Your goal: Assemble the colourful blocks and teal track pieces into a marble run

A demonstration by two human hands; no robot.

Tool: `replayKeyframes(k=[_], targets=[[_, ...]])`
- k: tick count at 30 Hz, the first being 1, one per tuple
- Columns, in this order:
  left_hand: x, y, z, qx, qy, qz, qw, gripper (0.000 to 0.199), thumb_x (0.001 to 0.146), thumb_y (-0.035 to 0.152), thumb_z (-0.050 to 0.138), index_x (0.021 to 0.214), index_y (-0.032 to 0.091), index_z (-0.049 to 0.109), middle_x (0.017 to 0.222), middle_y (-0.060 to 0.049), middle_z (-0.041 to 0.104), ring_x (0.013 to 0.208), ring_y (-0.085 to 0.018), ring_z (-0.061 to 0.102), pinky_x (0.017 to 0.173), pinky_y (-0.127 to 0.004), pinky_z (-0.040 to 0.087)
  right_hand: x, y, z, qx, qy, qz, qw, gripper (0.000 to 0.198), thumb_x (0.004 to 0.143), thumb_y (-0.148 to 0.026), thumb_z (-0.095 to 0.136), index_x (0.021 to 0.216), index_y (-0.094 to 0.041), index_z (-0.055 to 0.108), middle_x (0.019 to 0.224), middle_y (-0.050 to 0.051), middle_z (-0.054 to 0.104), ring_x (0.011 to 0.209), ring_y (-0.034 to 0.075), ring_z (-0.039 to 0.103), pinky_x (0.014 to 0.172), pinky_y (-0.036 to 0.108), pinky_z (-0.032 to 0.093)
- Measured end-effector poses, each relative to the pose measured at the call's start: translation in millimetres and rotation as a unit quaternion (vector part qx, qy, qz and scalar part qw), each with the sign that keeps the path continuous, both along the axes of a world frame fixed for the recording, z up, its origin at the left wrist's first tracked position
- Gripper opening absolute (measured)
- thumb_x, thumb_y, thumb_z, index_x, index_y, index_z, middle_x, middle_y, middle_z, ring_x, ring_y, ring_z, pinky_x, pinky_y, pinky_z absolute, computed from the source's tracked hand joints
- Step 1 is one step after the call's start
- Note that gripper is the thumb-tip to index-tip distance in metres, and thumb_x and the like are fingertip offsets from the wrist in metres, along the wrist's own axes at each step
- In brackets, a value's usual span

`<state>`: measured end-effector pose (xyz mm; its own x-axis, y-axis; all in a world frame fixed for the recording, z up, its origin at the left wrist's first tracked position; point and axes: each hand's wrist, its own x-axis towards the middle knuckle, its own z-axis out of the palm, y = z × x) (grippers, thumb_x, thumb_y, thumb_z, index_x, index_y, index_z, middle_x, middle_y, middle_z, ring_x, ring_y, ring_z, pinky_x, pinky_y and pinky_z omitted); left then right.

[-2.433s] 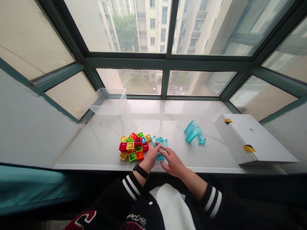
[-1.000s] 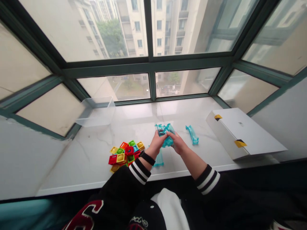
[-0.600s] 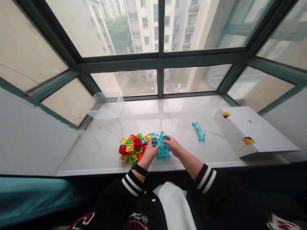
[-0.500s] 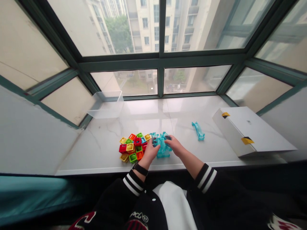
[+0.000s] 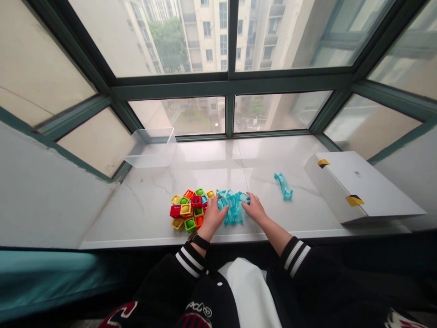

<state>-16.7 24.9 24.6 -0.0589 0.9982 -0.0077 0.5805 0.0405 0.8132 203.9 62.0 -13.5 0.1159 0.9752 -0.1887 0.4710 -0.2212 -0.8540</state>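
Observation:
A cluster of see-through turquoise plastic pieces (image 5: pixel 234 214) lies on the white marble-look sill. My left hand (image 5: pixel 212 217) curls against its left side, thumb and fingers closed around the edge pieces; some fingertips are hidden. At the upper right of the cluster, my right hand (image 5: pixel 255 208) pinches one turquoise plastic piece (image 5: pixel 244 197) between thumb and fingers. Just left of my left hand is a pile of small coloured cube blocks (image 5: pixel 186 209) in red, yellow, green, orange and blue. One separate long turquoise piece (image 5: pixel 284 187) lies to the right, apart from both hands.
A clear plastic bin (image 5: pixel 150 159) stands at the back left of the sill (image 5: pixel 211 155). To the right sits a white box (image 5: pixel 362 182) with yellow-and-black tabs. Window frames (image 5: pixel 229 114) border the back, and the sill's front edge runs close to my body.
My right hand has shifted slightly right, and a turquoise piece now shows between its fingers at the cluster's upper right. The left hand stays almost in place.

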Motion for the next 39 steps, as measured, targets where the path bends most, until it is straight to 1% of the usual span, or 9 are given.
replayKeyframes(k=[4,6,11,18,23,30,34,36,39], targets=[[2.2,-3.2,7.8,0.020,0.105,-0.032,0.994,0.057,0.092,0.046,0.070,0.142,0.021,0.057,0.135,-0.016,0.054,0.123,-0.032,0.060,0.108,-0.047,0.049,8.2,-2.2,-4.2,0.089,-0.116,0.017,0.989,0.049,0.081,-0.024,0.066,0.130,-0.023,0.065,0.128,0.013,0.059,0.127,0.032,0.059,0.117,0.045,0.044],[3.6,-3.9,10.3,0.025,0.144,-0.041,0.988,0.061,0.093,0.050,0.069,0.145,0.021,0.056,0.137,-0.017,0.053,0.128,-0.035,0.058,0.111,-0.048,0.047,12.9,-2.0,-4.4,0.101,-0.133,0.024,0.986,0.042,0.083,-0.023,0.065,0.125,-0.023,0.067,0.123,0.013,0.060,0.125,0.031,0.061,0.115,0.044,0.046],[7.1,-4.5,11.8,0.029,0.207,-0.050,0.977,0.066,0.097,0.052,0.063,0.151,0.016,0.053,0.146,-0.023,0.050,0.134,-0.040,0.052,0.113,-0.052,0.043,17.7,-0.6,0.8,0.080,-0.096,0.034,0.992,0.032,0.090,-0.035,0.065,0.119,-0.022,0.065,0.112,0.008,0.068,0.090,0.023,0.071,0.091,0.040,0.057],[16.7,-7.7,13.0,0.038,0.272,-0.038,0.961,0.071,0.091,0.046,0.070,0.156,0.024,0.049,0.154,-0.022,0.048,0.138,-0.044,0.046,0.113,-0.058,0.040,12.5,-2.4,3.1,0.038,-0.033,-0.003,0.999,0.027,0.080,-0.038,0.075,0.097,-0.026,0.058,0.101,0.004,0.074,0.080,0.022,0.072,0.078,0.036,0.054],[20.6,-5.8,11.2,0.044,0.258,-0.038,0.964,0.071,0.090,0.045,0.071,0.154,0.024,0.052,0.159,-0.023,0.044,0.142,-0.048,0.042,0.116,-0.063,0.036,22.9,-1.2,0.9,0.022,0.022,-0.041,0.999,0.030,0.065,-0.028,0.078,0.085,-0.026,0.056,0.079,-0.002,0.070,0.076,0.022,0.067,0.081,0.039,0.054],[32.9,1.6,6.1,0.053,0.234,-0.051,0.970,0.074,0.087,0.050,0.074,0.153,0.026,0.052,0.165,-0.021,0.035,0.147,-0.049,0.036,0.119,-0.065,0.032,38.2,2.2,18.0,0.030,0.109,-0.083,0.990,0.035,0.069,-0.040,0.070,0.096,-0.024,0.055,0.088,0.002,0.071,0.077,0.022,0.069,0.068,0.037,0.061],[34.6,3.1,5.3,0.062,0.210,-0.052,0.974,0.084,0.083,0.055,0.079,0.154,0.023,0.049,0.165,-0.023,0.038,0.150,-0.048,0.035,0.124,-0.064,0.024,18.8,3.7,35.1,0.078,0.160,-0.059,0.982,0.036,0.072,-0.042,0.073,0.099,-0.025,0.056,0.093,0.002,0.070,0.083,0.023,0.069,0.069,0.037,0.063],[29.4,1.6,6.3,0.074,0.186,-0.050,0.979,0.093,0.081,0.056,0.081,0.157,0.020,0.043,0.165,-0.025,0.037,0.152,-0.047,0.034,0.126,-0.062,0.021,3.1,6.8,38.5,0.094,0.140,-0.034,0.985,0.032,0.073,-0.040,0.072,0.097,-0.026,0.056,0.091,0.001,0.070,0.083,0.023,0.069,0.070,0.037,0.062],[17.1,-3.3,8.8,0.081,0.156,-0.049,0.983,0.104,0.080,0.052,0.084,0.163,0.017,0.031,0.166,-0.026,0.036,0.154,-0.046,0.032,0.126,-0.060,0.021,-19.3,12.9,35.1,0.061,0.074,-0.005,0.995,0.030,0.072,-0.035,0.072,0.096,-0.026,0.056,0.089,0.000,0.071,0.082,0.022,0.069,0.073,0.036,0.060]])
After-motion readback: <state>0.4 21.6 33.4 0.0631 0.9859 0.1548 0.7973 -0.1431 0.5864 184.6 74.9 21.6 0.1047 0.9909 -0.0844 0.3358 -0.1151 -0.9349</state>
